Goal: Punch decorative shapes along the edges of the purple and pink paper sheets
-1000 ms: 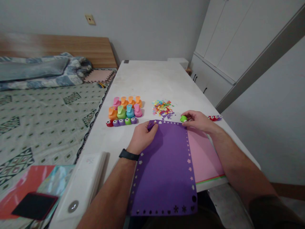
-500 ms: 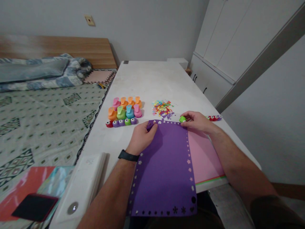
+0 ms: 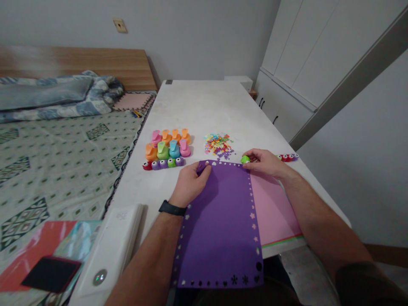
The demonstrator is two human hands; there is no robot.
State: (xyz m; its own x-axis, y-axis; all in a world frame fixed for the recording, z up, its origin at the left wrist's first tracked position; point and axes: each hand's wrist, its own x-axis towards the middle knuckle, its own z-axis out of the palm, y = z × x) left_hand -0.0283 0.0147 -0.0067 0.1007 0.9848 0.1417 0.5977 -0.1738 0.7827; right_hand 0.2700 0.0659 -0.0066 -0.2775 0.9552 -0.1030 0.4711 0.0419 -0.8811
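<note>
Right hand (image 3: 263, 162): fingers curled nearly closed round a small green punch (image 3: 245, 159), right at the far right corner of the purple sheet (image 3: 219, 221). Can't tell if the sheet's edge sits in the punch's slot (fingers in the way). Left hand (image 3: 191, 180): thumb and fingers pinched together on the sheet's far left corner, wristband (image 3: 172, 208) on that wrist.

Key relation: the sheet lies between the forearms, on the near side of both hands, long axis running from the fingers toward the body; its near end sticks out past the table edge. The punch is at the far short edge, right end, so the right hand is the nearer one to that corner. Holes line the sheet's borders.

Further out: pink sheet (image 3: 272, 204) partly under the right forearm, loose paper bits (image 3: 219, 145) just beyond the far edge, big punches (image 3: 162, 151) and a row of small punches (image 3: 163, 164) to the left, another short row (image 3: 288, 157) past the right hand. All on the white table (image 3: 204, 106).
</note>
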